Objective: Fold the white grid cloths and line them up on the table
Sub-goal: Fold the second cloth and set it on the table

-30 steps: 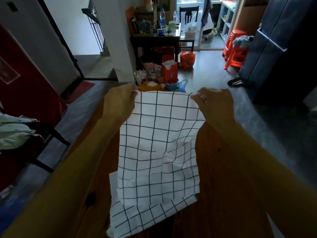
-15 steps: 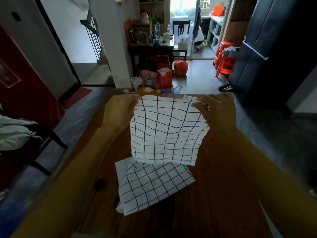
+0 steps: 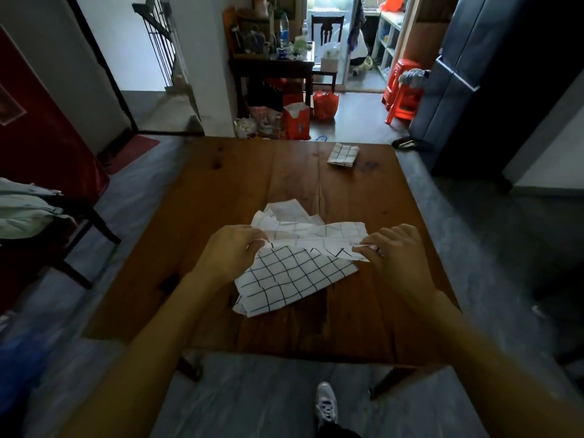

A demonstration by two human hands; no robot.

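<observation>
A white grid cloth [image 3: 313, 233] lies crumpled over the middle of the brown wooden table [image 3: 221, 184]. My left hand [image 3: 232, 249] pinches its left corner and my right hand [image 3: 395, 251] pinches its right corner, both low over the table. Under it, nearer to me, a second white grid cloth [image 3: 290, 279] lies spread flat. A small folded grid cloth [image 3: 343, 154] sits near the table's far right corner.
A dark chair with pale clothes [image 3: 28, 213] stands left of the table. Beyond the far edge are red bags [image 3: 297, 121], red stools [image 3: 401, 90] and a dark cabinet [image 3: 474, 74]. My shoe [image 3: 325, 406] is on the grey floor below the near edge.
Both hands have brought the held cloth down from in front of me onto the table, where it now lies bunched. The view has tilted down, showing the whole table.
</observation>
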